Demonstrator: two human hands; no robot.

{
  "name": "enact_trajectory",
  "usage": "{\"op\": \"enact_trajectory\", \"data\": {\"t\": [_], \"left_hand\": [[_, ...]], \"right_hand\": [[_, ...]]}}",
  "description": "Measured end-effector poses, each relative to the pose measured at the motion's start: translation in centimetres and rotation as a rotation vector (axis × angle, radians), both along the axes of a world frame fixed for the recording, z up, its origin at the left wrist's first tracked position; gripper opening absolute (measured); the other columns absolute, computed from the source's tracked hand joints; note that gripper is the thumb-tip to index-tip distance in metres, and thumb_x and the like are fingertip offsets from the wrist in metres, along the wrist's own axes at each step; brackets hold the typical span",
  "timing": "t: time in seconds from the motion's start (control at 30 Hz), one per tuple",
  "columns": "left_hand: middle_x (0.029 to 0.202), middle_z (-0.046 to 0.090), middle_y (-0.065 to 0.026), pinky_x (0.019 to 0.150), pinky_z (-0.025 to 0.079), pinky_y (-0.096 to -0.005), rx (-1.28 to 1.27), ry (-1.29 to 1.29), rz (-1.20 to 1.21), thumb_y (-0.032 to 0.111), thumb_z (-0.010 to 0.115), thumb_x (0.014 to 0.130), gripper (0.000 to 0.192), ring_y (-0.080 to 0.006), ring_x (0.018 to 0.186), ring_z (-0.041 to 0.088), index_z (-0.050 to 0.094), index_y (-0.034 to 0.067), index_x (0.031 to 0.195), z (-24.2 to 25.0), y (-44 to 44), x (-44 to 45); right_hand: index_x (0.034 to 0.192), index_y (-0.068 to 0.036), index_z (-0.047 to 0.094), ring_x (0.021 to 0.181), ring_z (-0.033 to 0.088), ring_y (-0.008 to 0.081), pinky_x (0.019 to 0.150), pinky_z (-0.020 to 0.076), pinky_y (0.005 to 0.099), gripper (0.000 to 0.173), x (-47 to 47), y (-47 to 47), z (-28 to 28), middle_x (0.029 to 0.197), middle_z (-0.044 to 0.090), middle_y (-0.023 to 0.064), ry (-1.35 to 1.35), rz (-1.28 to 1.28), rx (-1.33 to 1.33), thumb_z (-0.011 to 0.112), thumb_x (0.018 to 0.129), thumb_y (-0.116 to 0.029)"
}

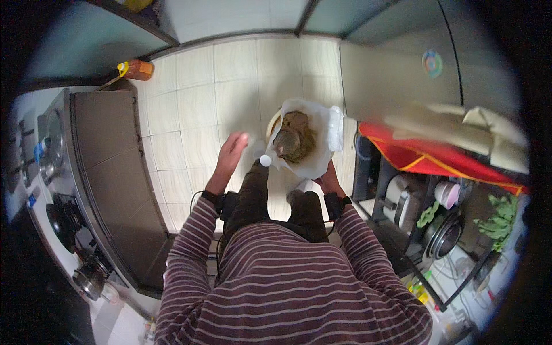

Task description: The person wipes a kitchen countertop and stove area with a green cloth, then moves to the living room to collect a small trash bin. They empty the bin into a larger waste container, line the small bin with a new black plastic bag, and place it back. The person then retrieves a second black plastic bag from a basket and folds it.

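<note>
A container with a pale rim is lined with a translucent white plastic bag in front of me, above the floor. Inside lies a brown, granular or powdery material, with a clear round cup-like piece resting in it. My right hand grips the near right side of the lined container; its fingers are mostly hidden beneath. My left hand is to the left of the container, apart from it, blurred, with nothing visible in it. Between them, a round white cap shows at the bag's left edge.
On the left runs a counter with a gas stove and a pot. An orange-brown bottle lies or stands by the far left corner. To the right, a black rack holds pans and leafy greens, beside a red cloth.
</note>
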State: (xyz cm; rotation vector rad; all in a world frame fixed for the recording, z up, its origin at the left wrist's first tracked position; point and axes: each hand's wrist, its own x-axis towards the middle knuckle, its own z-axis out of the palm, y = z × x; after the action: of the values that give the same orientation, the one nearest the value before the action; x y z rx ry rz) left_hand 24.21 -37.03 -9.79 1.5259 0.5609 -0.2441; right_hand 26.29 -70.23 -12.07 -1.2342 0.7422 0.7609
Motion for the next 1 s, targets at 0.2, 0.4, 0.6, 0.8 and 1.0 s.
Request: {"op": "enact_trajectory", "data": {"t": [0.2, 0.4, 0.6, 0.8, 1.0], "left_hand": [[0.096, 0.066, -0.0171, 0.08, 0.052, -0.0429, 0.635, 0.076, -0.4, 0.027, 0.059, 0.093, 0.039, -0.0323, 0.088, 0.065, 0.054, 0.0, 0.121, 11.8, 2.2, 13.9], [0.091, 0.066, -0.0217, 0.075, 0.049, -0.0514, 0.703, -0.393, -0.313, 0.019, 0.053, 0.09, 0.021, -0.0429, 0.087, 0.061, 0.064, 0.005, 0.101, 12.2, 4.2, 21.3], [0.086, 0.065, -0.0211, 0.076, 0.049, -0.0492, 0.858, -0.484, -0.558, 0.019, 0.05, 0.092, 0.025, -0.0373, 0.08, 0.063, 0.067, 0.005, 0.104, 15.6, 6.8, 30.4], [0.081, 0.064, -0.0204, 0.07, 0.047, -0.0498, 0.688, -0.278, -0.277, 0.032, 0.053, 0.095, 0.033, -0.0414, 0.078, 0.061, 0.066, 0.003, 0.088, 18.0, 11.5, 38.5], [0.076, 0.063, -0.0187, 0.063, 0.048, -0.0431, 0.591, -0.307, -0.212, 0.036, 0.058, 0.093, 0.032, -0.0369, 0.071, 0.062, 0.064, 0.005, 0.087, 14.7, 19.4, 44.9]], "right_hand": [[0.137, -0.016, 0.037, 0.101, 0.064, 0.0229, 0.077, 0.0587, 0.041, 0.052, 7.6, 6.1, 4.9, 0.116, 0.061, 0.0107, -0.222, 0.232, -0.113, 0.062, 0.094, -0.027], [0.137, -0.014, 0.041, 0.1, 0.066, 0.0233, 0.077, 0.0593, 0.0396, 0.053, 15.2, 8.5, 6.2, 0.112, 0.064, 0.0136, -0.275, 0.185, 0.054, 0.065, 0.092, -0.027], [0.134, -0.012, 0.043, 0.098, 0.066, 0.0245, 0.076, 0.0597, 0.0391, 0.048, 25.6, 11.6, 5.4, 0.113, 0.064, 0.0137, -0.288, 0.188, 0.134, 0.063, 0.093, -0.026], [0.132, -0.01, 0.045, 0.096, 0.066, 0.0258, 0.075, 0.0602, 0.0386, 0.044, 36.8, 17.2, 4.3, 0.114, 0.063, 0.0138, -0.161, 0.137, 0.272, 0.061, 0.094, -0.025], [0.13, -0.007, 0.048, 0.094, 0.067, 0.0271, 0.074, 0.0606, 0.0381, 0.041, 45.9, 22.9, 3.0, 0.114, 0.063, 0.0138, -0.11, 0.162, 0.319, 0.059, 0.095, -0.024]]}}
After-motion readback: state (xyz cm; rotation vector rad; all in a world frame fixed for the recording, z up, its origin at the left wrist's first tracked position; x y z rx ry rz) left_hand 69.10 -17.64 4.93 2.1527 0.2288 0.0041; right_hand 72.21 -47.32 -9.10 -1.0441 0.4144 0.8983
